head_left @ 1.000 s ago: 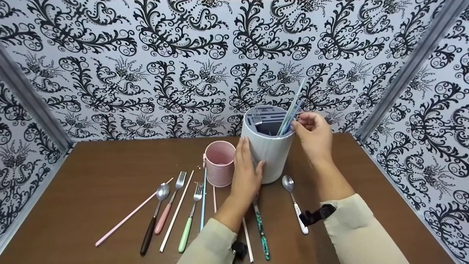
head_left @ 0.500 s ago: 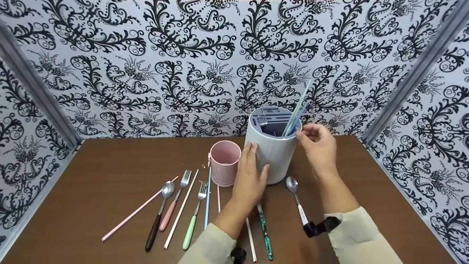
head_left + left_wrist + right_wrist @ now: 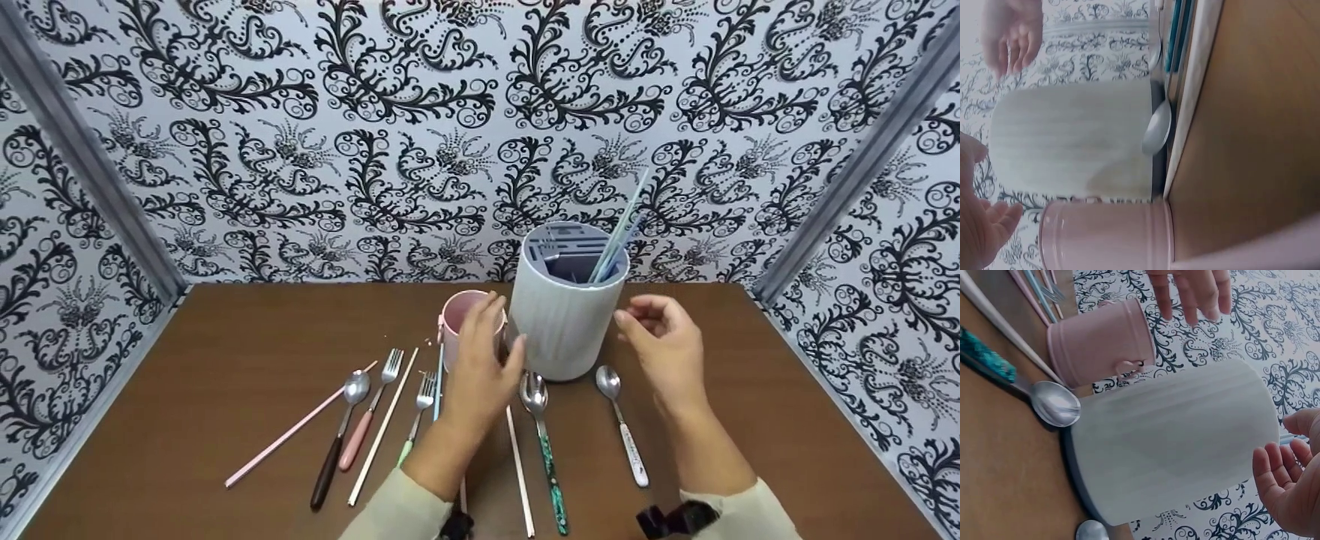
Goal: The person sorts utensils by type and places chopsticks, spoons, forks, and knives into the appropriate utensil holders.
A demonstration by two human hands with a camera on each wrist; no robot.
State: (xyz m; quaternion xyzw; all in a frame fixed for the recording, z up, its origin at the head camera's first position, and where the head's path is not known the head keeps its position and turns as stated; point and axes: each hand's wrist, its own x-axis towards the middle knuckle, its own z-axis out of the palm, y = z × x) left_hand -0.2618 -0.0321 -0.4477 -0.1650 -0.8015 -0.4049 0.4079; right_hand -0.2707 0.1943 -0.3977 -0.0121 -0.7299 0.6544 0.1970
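A white cylindrical utensil holder (image 3: pixel 570 330) with a grey slotted top stands at the back of the table. Pale green and blue chopsticks (image 3: pixel 619 232) lean out of its right side. My left hand (image 3: pixel 478 375) hovers in front of the pink cup (image 3: pixel 1100 343), fingers spread, holding nothing and partly covering the cup in the head view. To the right of the holder is my right hand (image 3: pixel 667 356), its fingers loosely bent and nothing in them; the right wrist view shows its fingertips near the holder's top edge. A spoon (image 3: pixel 534 394) with a green patterned handle lies before the holder.
On the table, a white-handled spoon (image 3: pixel 621 427) lies at right. Left of my hands are a dark-handled spoon (image 3: pixel 330 457), a pink-handled fork (image 3: pixel 360 435), a green-handled fork (image 3: pixel 424 394) and several chopsticks, one pink (image 3: pixel 292 436). Patterned walls stand behind and at both sides.
My left hand has come off the holder and moved left to the pink cup. My right hand has dropped away from the holder's rim. The view has shifted slightly.
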